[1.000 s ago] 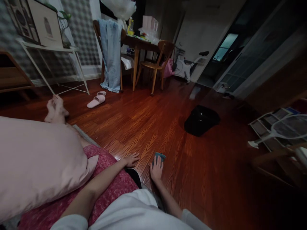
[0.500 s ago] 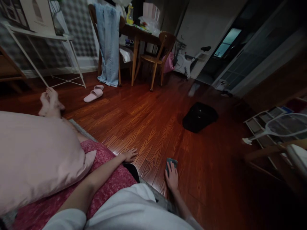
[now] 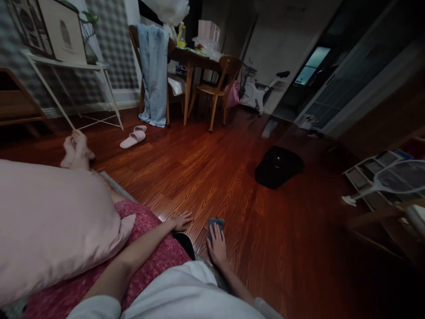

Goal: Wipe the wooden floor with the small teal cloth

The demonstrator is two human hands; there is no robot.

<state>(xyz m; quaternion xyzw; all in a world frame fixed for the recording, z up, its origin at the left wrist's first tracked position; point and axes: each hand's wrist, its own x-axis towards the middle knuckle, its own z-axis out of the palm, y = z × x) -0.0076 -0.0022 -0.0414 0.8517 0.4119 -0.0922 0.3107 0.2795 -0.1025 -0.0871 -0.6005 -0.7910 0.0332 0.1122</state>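
Observation:
A small folded blue-grey cloth (image 3: 216, 223) lies on the wooden floor (image 3: 195, 177). My right hand (image 3: 217, 246) presses it down from above, fingers stretched over it toward its far edge; its middle is covered by the hand. To the left, my left hand (image 3: 181, 221) rests flat on the floor with its fingers spread and nothing in it. Beside the left wrist shows the edge of a dark rounded thing (image 3: 185, 241), too hidden to name.
A pink pillow (image 3: 59, 221) lies over my lap and the red fabric (image 3: 162, 254). Ahead stand a black bin (image 3: 278, 166), a chair (image 3: 217, 91) and pink slippers (image 3: 133, 138). At the right, a white racket (image 3: 398, 177) leans by a shelf (image 3: 361, 170).
My right hand has slid left across the floor together with the cloth, closer to my left hand. The left hand stays in place. The view has tilted slightly upward.

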